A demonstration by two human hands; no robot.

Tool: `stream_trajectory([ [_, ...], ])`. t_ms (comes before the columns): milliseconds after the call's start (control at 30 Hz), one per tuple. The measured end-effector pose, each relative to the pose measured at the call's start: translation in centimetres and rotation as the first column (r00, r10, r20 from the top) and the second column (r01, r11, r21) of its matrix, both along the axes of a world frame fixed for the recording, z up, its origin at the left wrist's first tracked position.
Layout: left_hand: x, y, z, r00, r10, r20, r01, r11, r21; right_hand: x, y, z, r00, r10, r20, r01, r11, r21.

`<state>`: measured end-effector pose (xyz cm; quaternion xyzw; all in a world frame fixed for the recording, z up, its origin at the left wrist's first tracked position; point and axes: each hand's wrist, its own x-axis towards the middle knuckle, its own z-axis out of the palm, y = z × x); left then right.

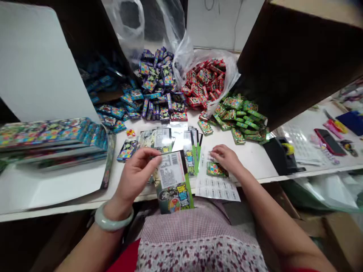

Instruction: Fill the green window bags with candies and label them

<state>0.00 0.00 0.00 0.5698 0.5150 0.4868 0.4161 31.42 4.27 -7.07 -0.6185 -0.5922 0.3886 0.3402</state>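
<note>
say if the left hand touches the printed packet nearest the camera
Touching. The head view shows the left hand pinching that printed packet by its upper corner.

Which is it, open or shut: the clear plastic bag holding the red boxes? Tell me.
Open: the clear plastic bag gapes wide at its mouth, and red boxes show uncovered inside it.

A black tape dispenser [280,156] — farther right, a red-edged phone [329,142].

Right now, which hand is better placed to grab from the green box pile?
Probably the right hand: over the sticker sheet, it is nearer the green box pile, though whether it pinches anything is unclear. The left hand is farther away and holds printed packaging.
</note>
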Motion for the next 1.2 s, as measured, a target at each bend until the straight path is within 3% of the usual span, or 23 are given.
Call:
stream_trajectory([
  [100,0.7,0.2,0.2,1.0,-0.021,0.008,0.021,1.0,0.013,0.5,0.2,2.0,0.999,-0.041,-0.031,0.041,0.999,-0.002],
  [200,1.5,0.4,0.3,0.998,-0.056,0.013,0.056,0.997,0.053,-1.3,0.5,6.1,0.976,0.137,-0.172,-0.136,0.991,0.016],
  [333,2.1,0.3,0.5,0.996,-0.083,0.015,0.081,0.992,0.095,-6.3,1.3,12.6,0.815,0.521,-0.256,-0.524,0.85,0.06],
  [433,2.1,0.2,0.7,0.995,-0.097,0.015,0.095,0.989,0.111,-9.5,2.2,15.1,0.713,0.691,-0.121,-0.697,0.717,-0.009],
  [533,1.9,0.1,0.9,0.994,-0.106,0.03,0.102,0.988,0.114,-11.3,3.1,15.3,0.656,0.754,0.021,-0.751,0.656,-0.075],
  [933,1.8,0.8,0.5,0.986,-0.117,0.121,0.104,0.988,0.11,-12.7,4.6,14.6,0.574,0.809,0.13,-0.794,0.588,-0.153],
  [1033,1.8,0.9,0.1,0.995,-0.078,0.069,0.067,0.987,0.143,-12.8,4.7,14.5,0.579,0.8,0.159,-0.784,0.599,-0.159],
  [1100,1.7,0.9,0.0,0.998,-0.065,0.022,0.06,0.985,0.164,-12.7,4.8,14.2,0.624,0.769,0.136,-0.755,0.639,-0.15],
  [1200,1.4,0.7,0.3,0.995,-0.08,-0.053,0.089,0.976,0.198,-12.7,4.9,13.0,0.673,0.739,-0.031,-0.726,0.652,-0.22],
])
